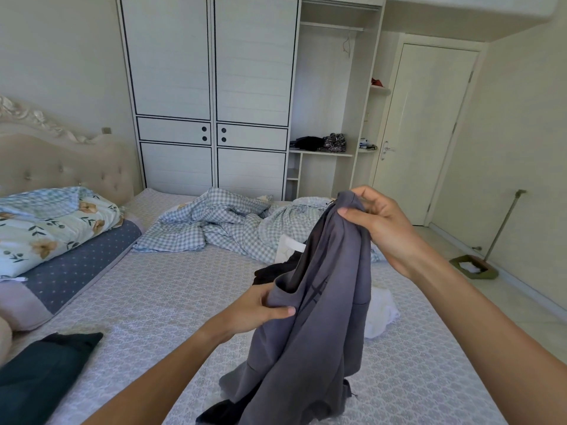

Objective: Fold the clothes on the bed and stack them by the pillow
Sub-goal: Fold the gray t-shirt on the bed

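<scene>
Above the bed (pixel 159 289), both hands pinch a hanging, crumpled grey garment (pixel 322 302) with dark print.

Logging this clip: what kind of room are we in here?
A home bedroom, most likely: a bed with a tufted headboard, a built-in wardrobe, and both hands, left hand and right hand, holding up a grey garment.

No text, label, brand or number can be read anywhere in the view. The grey garment (pixel 319 305) bears a dark printed mark on its front, made of crossing strokes, but it forms no letter or word that can be made out. Small packets on the wardrobe shelf (pixel 366 144) are too blurred to read.
</scene>
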